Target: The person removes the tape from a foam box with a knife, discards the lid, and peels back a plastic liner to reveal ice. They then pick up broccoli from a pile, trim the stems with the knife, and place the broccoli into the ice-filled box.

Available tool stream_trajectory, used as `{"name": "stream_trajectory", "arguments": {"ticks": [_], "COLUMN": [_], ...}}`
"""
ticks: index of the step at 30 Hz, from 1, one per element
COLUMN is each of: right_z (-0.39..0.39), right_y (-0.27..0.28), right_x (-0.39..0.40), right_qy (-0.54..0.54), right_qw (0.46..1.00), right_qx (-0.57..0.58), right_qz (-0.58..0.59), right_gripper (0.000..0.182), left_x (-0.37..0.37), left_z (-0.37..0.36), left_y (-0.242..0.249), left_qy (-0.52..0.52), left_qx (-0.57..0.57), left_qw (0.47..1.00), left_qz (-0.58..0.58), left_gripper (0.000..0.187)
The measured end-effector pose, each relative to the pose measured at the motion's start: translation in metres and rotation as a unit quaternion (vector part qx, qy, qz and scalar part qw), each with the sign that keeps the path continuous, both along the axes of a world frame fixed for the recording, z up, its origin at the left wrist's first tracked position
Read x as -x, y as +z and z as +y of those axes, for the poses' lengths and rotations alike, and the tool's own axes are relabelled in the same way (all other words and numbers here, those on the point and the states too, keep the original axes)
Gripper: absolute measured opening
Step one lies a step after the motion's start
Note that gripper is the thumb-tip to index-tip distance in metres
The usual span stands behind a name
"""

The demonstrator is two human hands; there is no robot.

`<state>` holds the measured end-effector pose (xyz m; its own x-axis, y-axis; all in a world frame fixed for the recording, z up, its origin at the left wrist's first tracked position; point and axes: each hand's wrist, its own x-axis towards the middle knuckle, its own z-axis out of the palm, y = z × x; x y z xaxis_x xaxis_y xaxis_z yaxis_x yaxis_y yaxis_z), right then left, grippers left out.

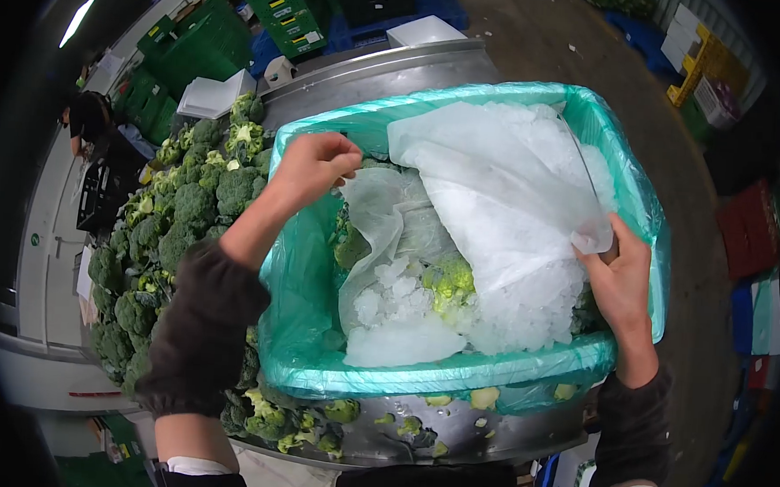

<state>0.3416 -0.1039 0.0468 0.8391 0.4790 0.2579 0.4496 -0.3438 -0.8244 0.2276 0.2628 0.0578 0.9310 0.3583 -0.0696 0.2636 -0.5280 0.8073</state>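
Observation:
A crate lined with green plastic [312,376] holds crushed ice [533,127] and broccoli [449,286]. A thin, translucent white sheet [477,177] lies over much of the ice, creased and partly lifted. At the crate's left side, my left hand [316,171] is closed in a pinch at the sheet's left corner. My right hand [619,278] grips the sheet's right edge between thumb and fingers, by the right wall. Under the sheet's raised part, loose ice and a light green broccoli head show. The crate's deeper contents are hidden.
A large heap of broccoli [189,206] lies left of the crate on a metal table [381,80]. Cut broccoli pieces [411,425] lie along its front edge. Stacked green crates [283,13] stand behind. Another person [92,126] is at the far left.

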Motion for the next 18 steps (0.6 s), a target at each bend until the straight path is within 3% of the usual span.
{"name": "stream_trajectory", "arguments": {"ticks": [1,2,3,4,5,7,9,11,12,15,18], "right_z": [0.001,0.001,-0.001,-0.002,-0.002,-0.001,0.000,-0.001,0.001,0.001,-0.002], "right_y": [0.000,-0.001,-0.002,-0.002,0.000,-0.001,-0.003,-0.002,-0.002,0.003,0.003], "right_x": [-0.001,-0.001,0.000,0.001,0.000,0.001,0.001,0.002,0.002,0.005,0.006], "right_qy": [0.003,0.000,-0.005,-0.006,0.000,0.004,0.012,0.008,0.007,0.006,0.014], "right_qw": [1.000,1.000,1.000,1.000,1.000,1.000,1.000,1.000,1.000,0.999,0.999], "right_qx": [0.000,0.001,0.006,0.012,0.014,0.016,-0.017,-0.004,0.007,0.035,0.046], "right_qz": [-0.003,-0.001,0.005,0.007,0.002,0.002,0.005,0.000,-0.008,-0.014,-0.012], "right_gripper": [0.016,0.016,0.016,0.016,0.016,0.016,0.017,0.017,0.018,0.018,0.017], "left_x": [-0.007,-0.010,-0.014,-0.016,-0.019,-0.023,-0.023,-0.007,0.003,0.030,0.034], "left_z": [0.015,0.019,0.016,0.004,-0.001,-0.010,-0.042,-0.096,-0.114,-0.131,-0.127], "left_y": [-0.027,-0.053,-0.081,-0.090,-0.093,-0.086,-0.056,-0.025,-0.025,-0.025,0.021], "left_qy": [0.002,0.003,-0.011,-0.025,-0.027,-0.162,-0.230,-0.227,-0.254,-0.295,-0.335], "left_qx": [-0.076,-0.076,-0.274,-0.458,-0.453,-0.374,-0.205,-0.013,-0.152,-0.155,-0.171], "left_qw": [0.997,0.997,0.960,0.883,0.885,0.893,0.932,0.964,0.950,0.942,0.926], "left_qz": [-0.003,-0.005,-0.056,-0.104,-0.102,0.190,0.191,0.140,0.102,0.021,-0.041], "left_gripper": [0.032,0.032,0.036,0.040,0.040,0.038,0.029,0.024,0.018,0.018,0.022]}}
